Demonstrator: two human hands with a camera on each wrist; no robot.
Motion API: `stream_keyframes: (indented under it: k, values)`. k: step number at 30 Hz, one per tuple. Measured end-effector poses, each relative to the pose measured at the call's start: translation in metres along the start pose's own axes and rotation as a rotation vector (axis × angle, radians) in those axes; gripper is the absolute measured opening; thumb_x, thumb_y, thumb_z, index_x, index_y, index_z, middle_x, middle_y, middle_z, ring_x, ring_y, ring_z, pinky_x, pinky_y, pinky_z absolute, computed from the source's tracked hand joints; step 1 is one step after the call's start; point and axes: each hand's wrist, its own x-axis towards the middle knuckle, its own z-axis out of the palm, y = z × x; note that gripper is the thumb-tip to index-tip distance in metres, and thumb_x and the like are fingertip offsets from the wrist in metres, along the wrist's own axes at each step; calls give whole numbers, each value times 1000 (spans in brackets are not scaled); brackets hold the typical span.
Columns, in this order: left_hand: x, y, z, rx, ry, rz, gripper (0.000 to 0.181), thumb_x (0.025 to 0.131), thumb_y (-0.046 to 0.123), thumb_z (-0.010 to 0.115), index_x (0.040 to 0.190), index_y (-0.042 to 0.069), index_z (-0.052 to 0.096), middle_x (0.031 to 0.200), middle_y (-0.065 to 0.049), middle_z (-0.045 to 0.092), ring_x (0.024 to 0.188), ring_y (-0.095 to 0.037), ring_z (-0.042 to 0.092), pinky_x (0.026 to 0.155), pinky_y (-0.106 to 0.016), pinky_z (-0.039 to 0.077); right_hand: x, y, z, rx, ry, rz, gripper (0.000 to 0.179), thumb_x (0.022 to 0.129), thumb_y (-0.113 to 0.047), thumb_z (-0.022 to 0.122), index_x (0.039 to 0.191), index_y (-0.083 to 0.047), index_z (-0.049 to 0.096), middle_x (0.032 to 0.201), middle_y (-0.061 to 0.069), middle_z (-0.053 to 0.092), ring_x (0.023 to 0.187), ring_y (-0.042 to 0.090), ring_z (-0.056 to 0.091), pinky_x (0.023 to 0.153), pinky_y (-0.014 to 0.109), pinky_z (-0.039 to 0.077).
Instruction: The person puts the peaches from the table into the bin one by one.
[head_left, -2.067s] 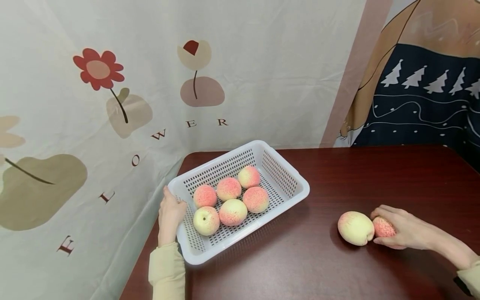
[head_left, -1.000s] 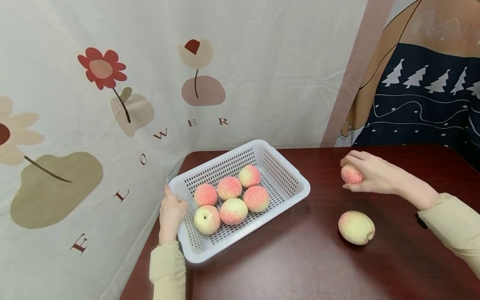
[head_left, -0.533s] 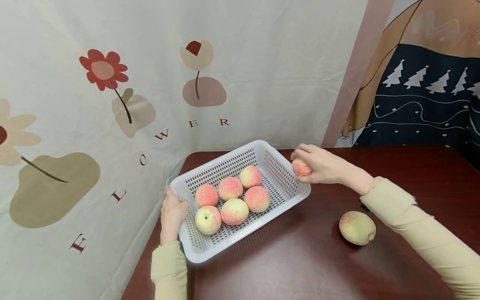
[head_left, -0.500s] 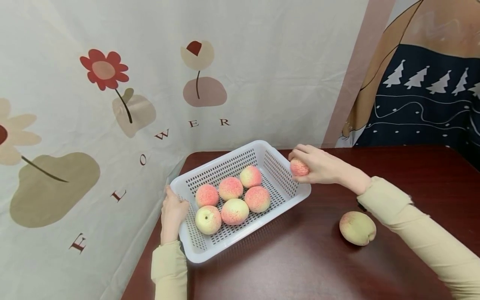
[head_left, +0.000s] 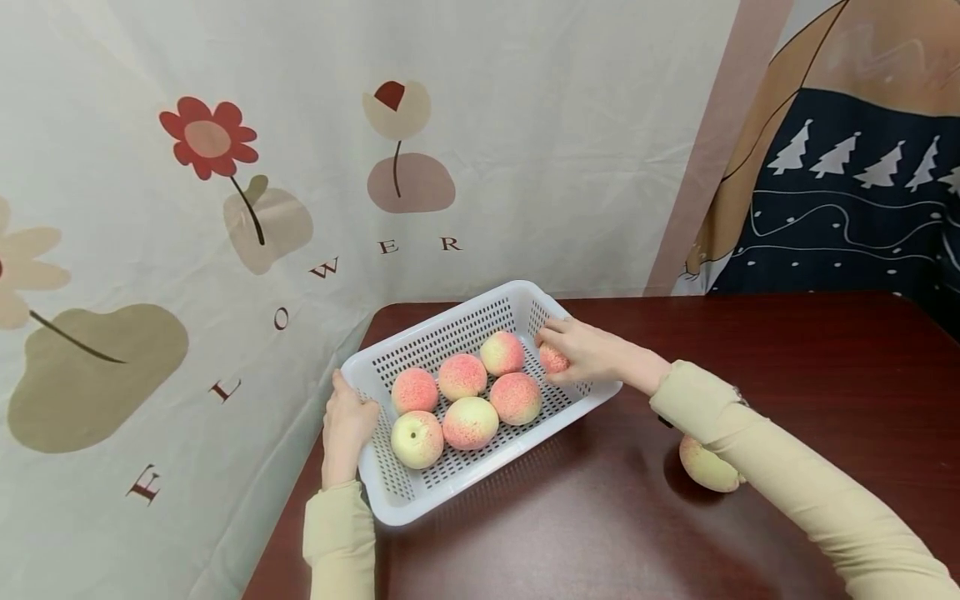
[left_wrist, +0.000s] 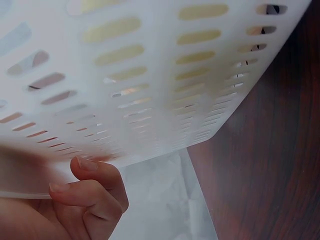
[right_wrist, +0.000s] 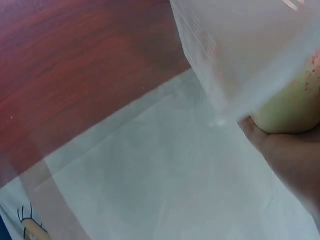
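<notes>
A white perforated plastic basket (head_left: 480,492) stands at an angle on the table, with several pink and yellow peaches (head_left: 462,377) grouped on its floor. My left hand (head_left: 348,425) grips the rim at its left end, fingers curled under the edge in the left wrist view. Inside the right end, my right hand (head_left: 588,350) holds another peach (head_left: 553,359), its fingers and thumb around the fruit. The right wrist view shows this peach (right_wrist: 290,107) partly behind the basket wall. One more peach (head_left: 705,467) lies on the table, partly covered by the right sleeve.
The dark red wooden table (head_left: 525,542) runs up to a pale curtain (head_left: 562,167) printed with flowers and letters. At the right, the curtain shows a dark pattern with white trees. My right forearm (head_left: 795,475) crosses above the table's right side.
The right hand picked up a peach beside the other one on the table, carried it left over the basket's right rim and lowered it inside. The left hand stayed on the rim.
</notes>
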Motion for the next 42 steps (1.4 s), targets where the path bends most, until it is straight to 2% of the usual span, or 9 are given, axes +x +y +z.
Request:
stream_keyframes:
  k: [5,11,16,20,27,35,38,42]
  values:
    - [0,0,1,-5,3,-5,82,85,8,39,149,-3,-11,145,-37,28,113,-49,51,91,-56,45,5,-1,14,-50,-35,-26,40,75,-30,76,104,-7,63,103,7,57,94,23,56,83,37,48]
    - [-1,0,1,1,6,-4,82,86,8,39,150,-4,-10,143,-37,30,108,-48,54,87,-55,47,7,-2,29,-152,-49,-79,39,73,-36,77,104,-14,69,94,7,58,81,21,55,76,36,45]
    - [-1,1,0,1,1,-6,82,86,8,40,149,-3,-11,143,-37,31,107,-48,54,86,-55,48,7,-3,35,-183,-46,-60,34,74,-38,75,102,-20,70,89,5,57,79,22,54,75,36,44]
    - [-1,0,0,-3,8,-2,83,85,8,39,150,-3,-11,144,-37,30,108,-48,54,86,-55,48,7,-3,37,-155,-66,-15,32,75,-38,74,100,-19,68,90,3,56,81,21,53,74,34,44]
    - [-1,0,1,-8,18,11,82,84,7,39,149,-4,-10,143,-37,30,105,-48,56,83,-54,50,8,-3,38,-83,-166,37,40,75,-41,75,105,-17,65,95,3,54,84,19,53,76,32,44]
    - [-1,0,1,-12,6,13,82,84,8,39,149,-4,-10,144,-37,29,111,-48,52,89,-57,46,9,-4,36,34,-396,106,52,77,-42,74,119,-17,58,109,6,54,100,22,56,89,37,46]
    - [0,0,1,-11,4,18,82,84,8,39,149,-4,-10,144,-38,30,112,-49,52,90,-57,45,9,-5,35,37,-392,110,51,79,-42,72,121,-17,58,113,6,56,102,23,56,90,39,46]
    - [0,0,1,-6,15,20,82,84,8,39,149,-5,-9,143,-37,30,110,-49,53,88,-57,46,7,-4,32,16,-312,87,48,83,-41,68,122,-14,59,114,6,58,100,22,58,88,38,47]
